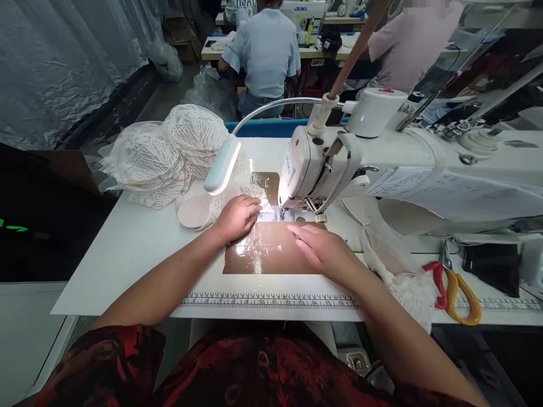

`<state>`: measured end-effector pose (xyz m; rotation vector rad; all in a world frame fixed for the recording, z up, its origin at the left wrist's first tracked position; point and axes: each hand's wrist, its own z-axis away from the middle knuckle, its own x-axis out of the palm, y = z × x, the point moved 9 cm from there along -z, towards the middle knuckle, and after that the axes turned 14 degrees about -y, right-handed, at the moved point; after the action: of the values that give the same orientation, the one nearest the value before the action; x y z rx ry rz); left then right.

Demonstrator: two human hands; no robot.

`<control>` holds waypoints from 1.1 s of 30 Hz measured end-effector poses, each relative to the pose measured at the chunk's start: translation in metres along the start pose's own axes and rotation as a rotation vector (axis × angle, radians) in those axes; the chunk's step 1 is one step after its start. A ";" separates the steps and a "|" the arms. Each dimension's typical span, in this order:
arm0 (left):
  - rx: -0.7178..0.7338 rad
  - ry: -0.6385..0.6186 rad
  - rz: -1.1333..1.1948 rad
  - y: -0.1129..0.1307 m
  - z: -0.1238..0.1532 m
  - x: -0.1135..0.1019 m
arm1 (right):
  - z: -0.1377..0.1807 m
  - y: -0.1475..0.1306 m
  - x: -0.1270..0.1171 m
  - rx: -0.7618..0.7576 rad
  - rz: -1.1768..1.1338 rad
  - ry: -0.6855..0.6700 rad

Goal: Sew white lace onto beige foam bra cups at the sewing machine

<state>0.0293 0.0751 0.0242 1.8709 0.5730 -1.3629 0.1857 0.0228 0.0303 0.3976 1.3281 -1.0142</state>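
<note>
My left hand (236, 217) presses down on a white lace piece (250, 195) beside the needle of the white sewing machine (316, 164), fingers curled over the fabric. To the right, my right hand (324, 247) lies flat, fingers together, on the shiny brown patch (267, 254) of the table, fingertips pointing toward the needle plate (283, 215). A thin see-through layer seems to lie under that hand; I cannot tell if it is fabric. The gooseneck lamp (222, 165) lights the spot.
A heap of white lace cups (163, 152) sits at the table's back left. Scissors with red and yellow handles (456, 285) and a black object (492, 264) lie at the right. White lace (403, 277) hangs off the front right. Two people sit at machines behind.
</note>
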 end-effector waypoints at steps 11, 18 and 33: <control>0.312 -0.442 0.395 0.105 0.056 0.000 | 0.066 0.064 0.020 0.225 0.282 -0.035; -0.247 -0.264 0.429 0.022 0.040 -0.016 | 0.075 0.067 0.013 0.223 0.333 0.052; -0.440 -0.365 1.115 0.005 0.047 0.026 | 0.079 0.062 0.005 0.251 0.429 0.265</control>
<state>0.0131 0.0336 -0.0060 1.1746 -0.3334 -0.6865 0.2824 -0.0052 0.0274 0.9908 1.2754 -0.7822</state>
